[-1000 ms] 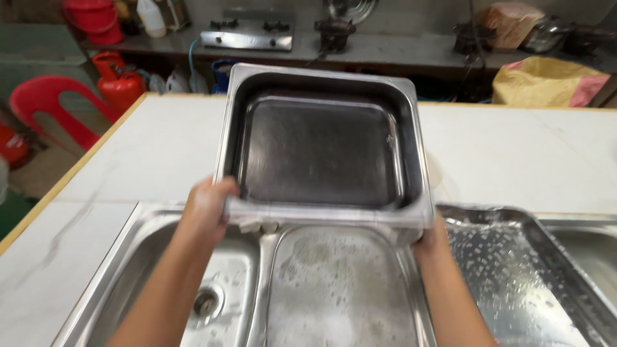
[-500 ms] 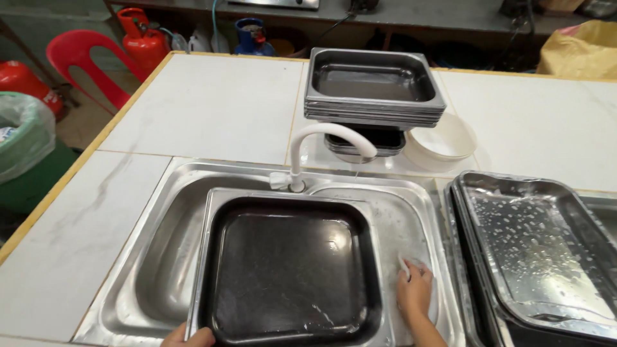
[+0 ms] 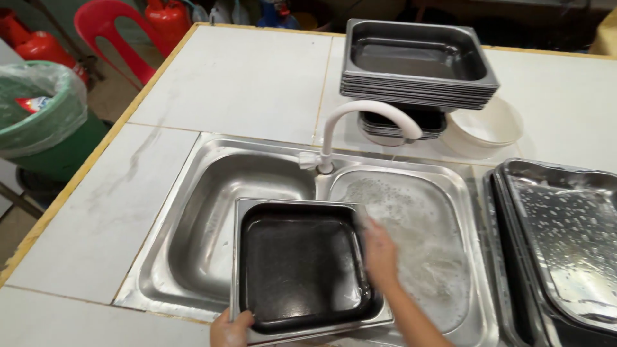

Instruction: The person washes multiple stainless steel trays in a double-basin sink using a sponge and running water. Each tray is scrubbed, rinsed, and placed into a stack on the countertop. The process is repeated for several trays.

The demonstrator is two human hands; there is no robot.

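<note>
Pan [image 3: 302, 270] over sink [image 3: 193, 212], both hands on it.

L hand [image 3: 229, 329] curled on the pan's near-left rim, fingers closed on the edge; R hand [image 3: 380, 252] at the far-right corner, fingers bent over the rim, maybe w/ a sponge under them, can't tell, blurred. Pan sits tilted across the divider btw the left basin and the soapy right basin [image 3: 418, 238]. White tap [image 3: 366, 119] stands just behind it, no water seen. Judgement: keep L grip firm since wet steel slips, scrub corners and under the rim, hold pan low in the basin to limit splash. Stack of pans [image 3: 418, 64] and white bowl [image 3: 485, 128] behind tap; wet trays [image 3: 565, 231] at right.
</note>
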